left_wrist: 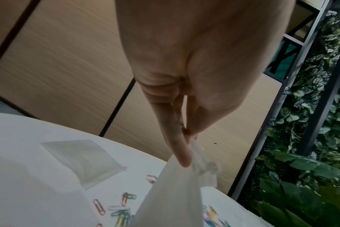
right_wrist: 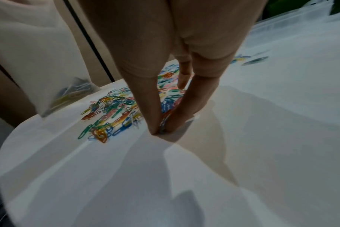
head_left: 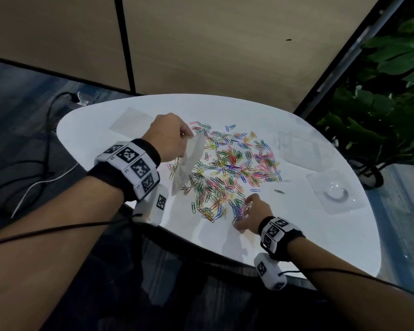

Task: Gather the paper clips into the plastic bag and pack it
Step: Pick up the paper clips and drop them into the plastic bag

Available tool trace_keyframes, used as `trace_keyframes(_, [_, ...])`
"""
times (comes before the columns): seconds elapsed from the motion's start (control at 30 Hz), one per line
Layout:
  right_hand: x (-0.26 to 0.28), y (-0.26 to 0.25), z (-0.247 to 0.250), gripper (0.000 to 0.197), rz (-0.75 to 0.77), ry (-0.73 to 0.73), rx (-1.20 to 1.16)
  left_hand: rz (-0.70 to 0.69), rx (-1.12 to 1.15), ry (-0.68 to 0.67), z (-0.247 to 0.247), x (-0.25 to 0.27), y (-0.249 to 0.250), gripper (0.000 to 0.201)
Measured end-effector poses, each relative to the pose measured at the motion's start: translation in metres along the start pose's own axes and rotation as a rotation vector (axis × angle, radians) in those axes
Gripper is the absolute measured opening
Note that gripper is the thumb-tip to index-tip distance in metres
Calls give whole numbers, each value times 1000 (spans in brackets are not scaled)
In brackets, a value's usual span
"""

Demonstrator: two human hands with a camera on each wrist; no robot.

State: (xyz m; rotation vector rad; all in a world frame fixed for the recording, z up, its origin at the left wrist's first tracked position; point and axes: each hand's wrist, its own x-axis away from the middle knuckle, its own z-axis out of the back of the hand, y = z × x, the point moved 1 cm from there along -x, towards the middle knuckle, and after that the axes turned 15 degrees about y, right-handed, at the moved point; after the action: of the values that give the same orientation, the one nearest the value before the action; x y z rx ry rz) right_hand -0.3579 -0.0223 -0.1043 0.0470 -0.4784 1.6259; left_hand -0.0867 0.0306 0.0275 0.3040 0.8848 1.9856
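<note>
A wide scatter of coloured paper clips (head_left: 230,166) lies on the white round table (head_left: 296,235). My left hand (head_left: 175,134) pinches the top edge of a clear plastic bag (head_left: 189,163) that hangs above the left side of the pile. In the left wrist view the fingers (left_wrist: 181,153) grip the bag (left_wrist: 173,196) at its mouth. Some clips sit in the bag's bottom corner (right_wrist: 72,92). My right hand (head_left: 247,212) is down at the near edge of the pile, thumb and fingers (right_wrist: 161,130) pinching a small bunch of clips (right_wrist: 166,110) against the table.
Another flat clear bag (head_left: 134,120) lies at the table's far left. Clear plastic packaging (head_left: 301,149) and a clear tray (head_left: 335,192) lie on the right. Green plants (head_left: 387,91) stand beyond the right edge. Cables (head_left: 41,149) run on the floor at left.
</note>
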Motion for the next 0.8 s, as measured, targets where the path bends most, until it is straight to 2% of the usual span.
trace_keyframes(0.1, [-11,-21,-6,86,84,53,28,17,-24,-15,10,0,-16,27])
trace_keyframes(0.2, [-18,-34,-13,86,210,49,211,35,-59,-40,17,-2,-31,27])
trace_keyframes(0.27, [-19,-39,-17,70,279,54,290,42,-88,-62,18,-3,-36,26])
trace_keyframes(0.37, [-20,-45,-22,31,359,114,292,32,-123,-117,17,-3,-40,25])
trace_keyframes(0.4, [-22,-47,-24,24,384,143,300,32,-124,-130,16,-4,-40,24])
trace_keyframes(0.5, [-30,-49,-19,25,433,206,295,45,-113,-159,14,-5,-41,25])
trace_keyframes(0.57, [-36,-49,-8,24,384,190,266,52,-111,-177,12,-4,-42,25])
trace_keyframes(0.67, [-50,-42,7,12,199,137,120,59,-108,-182,10,-4,-41,25])
trace_keyframes(0.73, [-55,-39,17,15,30,60,-168,67,-100,-179,8,-4,-40,26])
trace_keyframes(0.8, [-51,-48,32,22,-155,-42,-627,69,-95,-184,6,-4,-38,26])
